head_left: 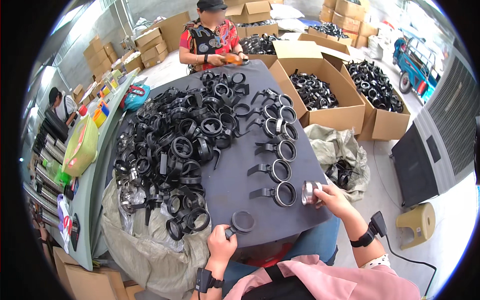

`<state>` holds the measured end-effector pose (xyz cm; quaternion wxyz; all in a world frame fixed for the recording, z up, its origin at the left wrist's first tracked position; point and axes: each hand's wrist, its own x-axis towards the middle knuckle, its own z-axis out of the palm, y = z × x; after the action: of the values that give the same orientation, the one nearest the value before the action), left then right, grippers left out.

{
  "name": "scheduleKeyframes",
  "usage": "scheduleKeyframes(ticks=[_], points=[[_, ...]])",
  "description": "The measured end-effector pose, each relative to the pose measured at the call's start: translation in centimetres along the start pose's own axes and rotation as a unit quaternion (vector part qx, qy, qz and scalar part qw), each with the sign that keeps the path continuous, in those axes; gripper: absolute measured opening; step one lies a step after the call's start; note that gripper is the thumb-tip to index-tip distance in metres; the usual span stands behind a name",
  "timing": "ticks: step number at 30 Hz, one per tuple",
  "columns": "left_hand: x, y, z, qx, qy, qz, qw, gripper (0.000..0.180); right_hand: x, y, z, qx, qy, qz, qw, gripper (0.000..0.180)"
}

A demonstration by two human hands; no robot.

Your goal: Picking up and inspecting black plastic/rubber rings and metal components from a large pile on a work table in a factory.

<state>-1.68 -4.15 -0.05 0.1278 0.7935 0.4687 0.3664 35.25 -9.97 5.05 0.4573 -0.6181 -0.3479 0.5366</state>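
My left hand (222,242) is closed around the handle of a black ring (243,221), holding it at the table's near edge. Between finger and thumb, my right hand (334,199) grips a silver metal ring (309,193) at the right edge. Just left of that hand, several black handled rings with silver rims run in a row away from me, handles to the left. The nearest is a handled ring (284,194). A large heap of black handled rings (182,147) covers the table's left half, some hanging over a beige woven sack (155,245).
Across the dark table (227,187) a person (212,40) handles an orange-brown object. Open cardboard boxes (332,117) full of black parts stand at the right. Nearer are a woven sack (357,155), a grey cooler (435,130) and a yellow stool (417,225). A green bench (95,210) lies left.
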Motion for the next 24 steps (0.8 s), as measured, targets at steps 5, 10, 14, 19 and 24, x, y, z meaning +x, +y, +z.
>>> scheduleKeyframes(ticks=[5,10,14,19,24], points=[[0.0,0.4,0.1,0.005,-0.003,-0.018,1.0,0.022,0.9,-0.5,-0.8,-0.007,0.016,-0.029,0.999,0.022],[0.0,0.5,0.1,0.009,0.001,-0.032,0.999,0.021,0.3,-1.0,-1.7,0.035,-0.004,-0.137,0.99,0.025],[0.0,0.4,0.1,0.003,0.002,-0.039,0.999,0.021,-0.8,-0.8,-1.4,0.05,-0.036,-0.206,0.977,0.033],[0.0,0.4,0.0,0.005,0.006,-0.036,0.999,0.021,-2.1,-3.7,0.1,-0.106,-0.021,-0.31,0.945,0.032],[0.0,0.5,-0.1,-0.006,0.013,-0.031,0.999,0.022,-2.8,-3.6,3.2,-0.041,-0.097,-0.162,0.981,0.027]])
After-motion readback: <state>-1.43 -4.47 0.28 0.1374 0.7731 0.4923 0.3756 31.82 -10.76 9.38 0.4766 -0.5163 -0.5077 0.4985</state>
